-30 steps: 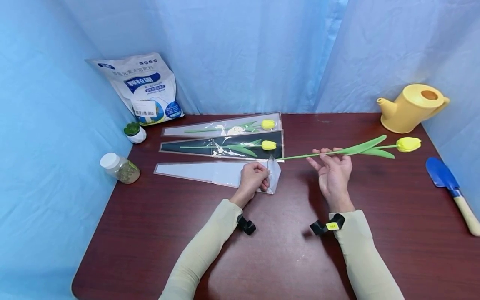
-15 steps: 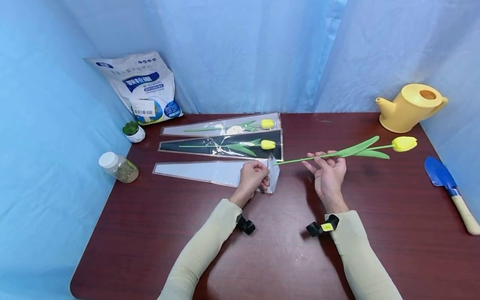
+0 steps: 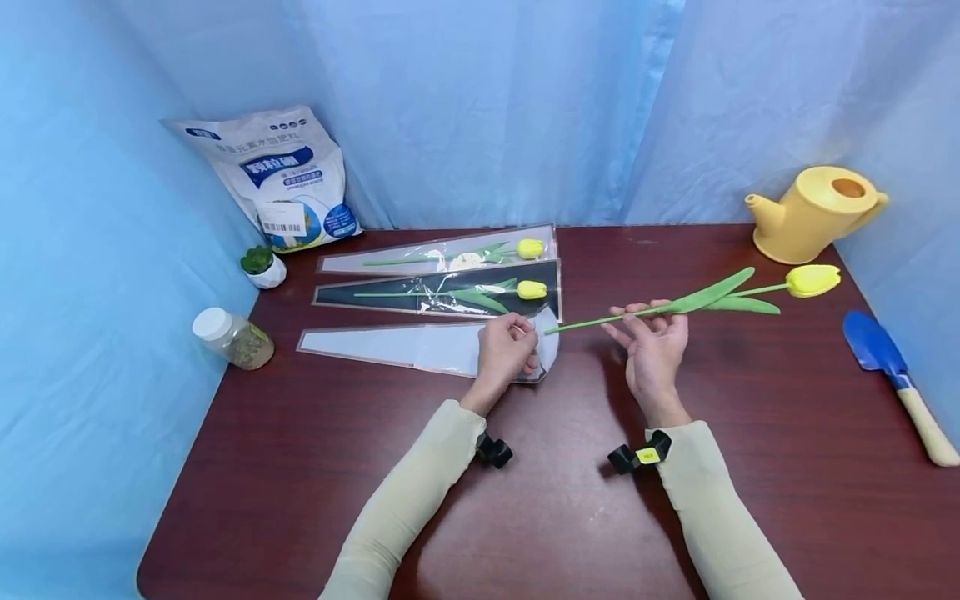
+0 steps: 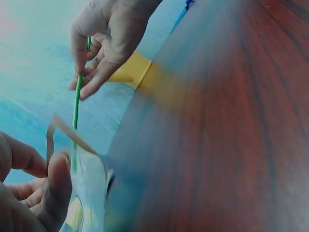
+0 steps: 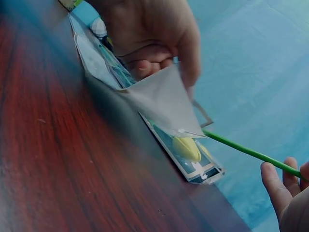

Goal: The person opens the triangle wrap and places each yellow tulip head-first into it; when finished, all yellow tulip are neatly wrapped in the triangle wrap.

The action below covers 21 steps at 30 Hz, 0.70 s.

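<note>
At left, the empty sleeve (image 3: 420,346) lies flat on the table (image 3: 525,500) in front of two filled sleeves (image 3: 450,271); thin, limp and probably slippery film, best taken at the rim of its wide mouth, where the left hand (image 3: 504,350) pinches it with curled fingers and lifts one layer open. At right, the right hand (image 3: 651,342) holds the yellow tulip (image 3: 812,280) mid-stem between thumb and loosely bent fingers, its cut end at the mouth; the stem looks light and fairly stiff.

Left hand (image 3: 504,350) pinching with curled fingers, right hand (image 3: 654,346) palm-up, gripping.
</note>
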{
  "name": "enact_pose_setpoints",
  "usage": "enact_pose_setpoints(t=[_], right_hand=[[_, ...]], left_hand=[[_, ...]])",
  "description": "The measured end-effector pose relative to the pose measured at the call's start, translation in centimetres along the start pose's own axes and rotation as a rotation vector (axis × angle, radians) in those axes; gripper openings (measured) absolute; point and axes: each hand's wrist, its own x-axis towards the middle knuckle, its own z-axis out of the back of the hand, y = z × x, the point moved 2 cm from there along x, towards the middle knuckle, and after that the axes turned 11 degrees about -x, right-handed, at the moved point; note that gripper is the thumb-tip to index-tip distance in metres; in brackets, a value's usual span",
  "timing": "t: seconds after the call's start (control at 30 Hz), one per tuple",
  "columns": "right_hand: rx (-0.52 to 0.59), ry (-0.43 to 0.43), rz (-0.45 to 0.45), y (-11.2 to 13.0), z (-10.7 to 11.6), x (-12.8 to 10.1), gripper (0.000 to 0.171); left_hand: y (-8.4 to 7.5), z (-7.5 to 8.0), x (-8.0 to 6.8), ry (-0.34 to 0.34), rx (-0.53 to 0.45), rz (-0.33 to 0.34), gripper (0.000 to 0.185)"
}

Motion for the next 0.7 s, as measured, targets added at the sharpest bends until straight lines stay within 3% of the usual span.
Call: enact_pose_setpoints(t=[0.23, 0.4, 0.6, 0.7], right_hand=[[-0.013, 0.003, 0.012, -0.6, -0.4, -0.3, 0.035], [-0.089, 0.032, 0.02, -0.9, -0.7, -0.5, 0.034], [-0.188, 0.061, 0.009, -0.8, -0.5, -0.5, 0.011], [-0.191, 0.05, -0.007, -0.7, -0.3, -0.4, 0.012]], left_hand=[[-1.0, -1.0, 0.0, -0.04, 0.103, -0.123, 0.01], [-1.4, -1.3, 0.0, -0.048, 0.193, -0.204, 0.011], [-1.4, -1.4, 0.1, -0.045, 0.218, -0.221, 0.011], [-1.3, -1.5, 0.1, -0.037, 0.21, -0.203, 0.011]])
